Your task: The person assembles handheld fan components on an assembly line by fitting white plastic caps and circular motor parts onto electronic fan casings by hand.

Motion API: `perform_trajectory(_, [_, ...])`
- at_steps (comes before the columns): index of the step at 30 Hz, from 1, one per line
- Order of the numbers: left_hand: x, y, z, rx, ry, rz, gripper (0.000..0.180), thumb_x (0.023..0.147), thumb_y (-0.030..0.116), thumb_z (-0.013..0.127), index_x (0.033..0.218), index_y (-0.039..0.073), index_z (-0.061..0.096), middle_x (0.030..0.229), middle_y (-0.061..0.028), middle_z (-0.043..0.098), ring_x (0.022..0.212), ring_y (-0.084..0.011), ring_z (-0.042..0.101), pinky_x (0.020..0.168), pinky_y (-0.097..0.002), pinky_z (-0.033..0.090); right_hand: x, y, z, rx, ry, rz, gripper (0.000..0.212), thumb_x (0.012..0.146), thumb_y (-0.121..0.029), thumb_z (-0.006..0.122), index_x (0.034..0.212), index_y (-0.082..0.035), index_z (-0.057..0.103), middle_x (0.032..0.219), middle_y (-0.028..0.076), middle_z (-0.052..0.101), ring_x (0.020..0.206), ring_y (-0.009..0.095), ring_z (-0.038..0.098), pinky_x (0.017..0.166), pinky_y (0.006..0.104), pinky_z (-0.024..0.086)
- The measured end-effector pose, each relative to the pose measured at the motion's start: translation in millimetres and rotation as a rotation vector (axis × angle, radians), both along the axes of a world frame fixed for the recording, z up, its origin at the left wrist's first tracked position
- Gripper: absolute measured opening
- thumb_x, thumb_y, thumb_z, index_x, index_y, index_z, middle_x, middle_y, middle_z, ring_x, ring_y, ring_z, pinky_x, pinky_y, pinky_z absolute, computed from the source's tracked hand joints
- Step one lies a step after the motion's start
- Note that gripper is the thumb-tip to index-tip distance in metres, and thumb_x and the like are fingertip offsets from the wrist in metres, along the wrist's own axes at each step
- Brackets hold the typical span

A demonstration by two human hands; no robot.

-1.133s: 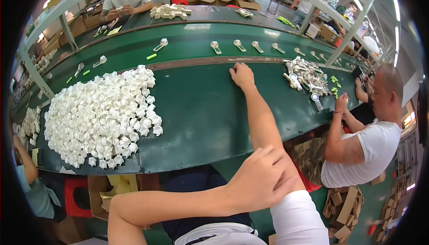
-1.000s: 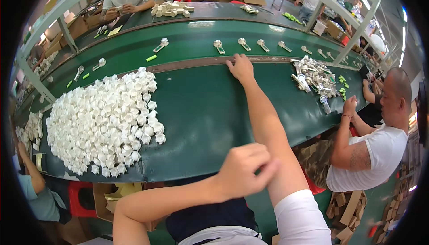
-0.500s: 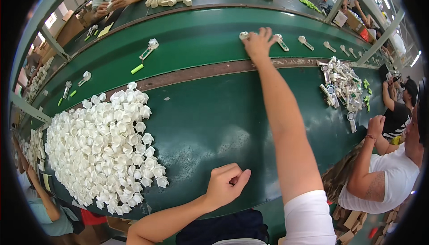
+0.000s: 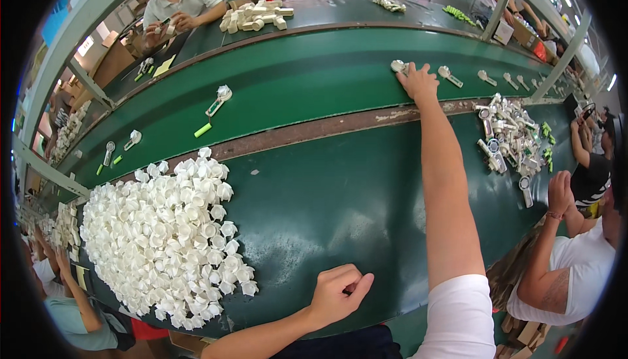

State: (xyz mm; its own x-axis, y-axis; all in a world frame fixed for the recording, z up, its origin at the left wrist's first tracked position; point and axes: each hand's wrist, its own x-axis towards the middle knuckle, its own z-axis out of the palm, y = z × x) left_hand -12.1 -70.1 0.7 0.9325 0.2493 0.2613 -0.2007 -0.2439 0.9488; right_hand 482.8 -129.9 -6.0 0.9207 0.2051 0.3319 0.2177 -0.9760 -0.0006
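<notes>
My right hand (image 4: 420,84) reaches far over the green belt, its fingers at a white handled part with a rounded head (image 4: 398,66). The head shows left of the fingers; the rest is under the hand. My left hand (image 4: 340,297) is closed in a loose fist above the near green table, thumb pointing right. What it holds, if anything, is hidden. To its left lies a big heap of white petal-edged cups (image 4: 163,241). Another white handled part (image 4: 450,76) lies on the belt just right of my right hand.
A pile of white handled parts (image 4: 513,133) lies at the right, beside green cylinders (image 4: 548,140). More such parts, one with a green cylinder (image 4: 203,130), lie along the belt. A co-worker (image 4: 183,5) sits across; another (image 4: 562,254) sits at my right. Metal posts (image 4: 496,12) frame the line.
My right hand has moved right along the belt, its spread fingers drawing in around a white handled part. My left fist keeps its shape. The view has shifted slightly.
</notes>
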Motion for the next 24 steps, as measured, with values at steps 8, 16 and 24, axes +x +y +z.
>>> perform_trajectory(8, [2.7, -1.8, 0.4, 0.006, -0.045, -0.006, 0.03, 0.084, 0.001, 0.068, 0.06, 0.0, 0.05, 0.054, -0.0059, 0.047, 0.044, -0.0134, 0.041, 0.042, -0.028, 0.03, 34.5, -19.7, -25.7, -0.123, -0.189, 0.032, 0.032, 0.093, -0.038, 0.056, 0.114, -0.013, 0.054, 0.112, 0.016, 0.056, 0.085, 0.041, 0.066, 0.061, 0.0455, 0.056])
perform_trajectory(16, [1.2, 0.7, 2.5, 0.024, -0.029, 0.01, 0.031, 0.085, 0.004, 0.068, 0.061, -0.001, 0.05, 0.054, -0.0069, 0.048, 0.043, -0.0138, 0.044, 0.041, -0.0276, 0.032, 24.2, -101.0, -18.8, -0.399, -0.252, -0.374, 0.024, 0.093, -0.024, 0.05, 0.111, -0.014, 0.061, 0.107, 0.014, 0.059, 0.076, 0.037, 0.063, 0.057, 0.0453, 0.05])
perform_trajectory(24, [-0.2, 3.9, 0.2, 0.006, 0.0, 0.008, 0.032, 0.085, 0.005, 0.069, 0.06, -0.001, 0.049, 0.054, -0.0071, 0.047, 0.043, -0.015, 0.044, 0.041, -0.0283, 0.032, -23.3, -150.1, 56.2, -0.554, 0.019, -0.179, 0.022, 0.087, -0.026, 0.062, 0.105, -0.014, 0.067, 0.107, 0.007, 0.067, 0.093, 0.029, 0.069, 0.072, 0.0469, 0.054])
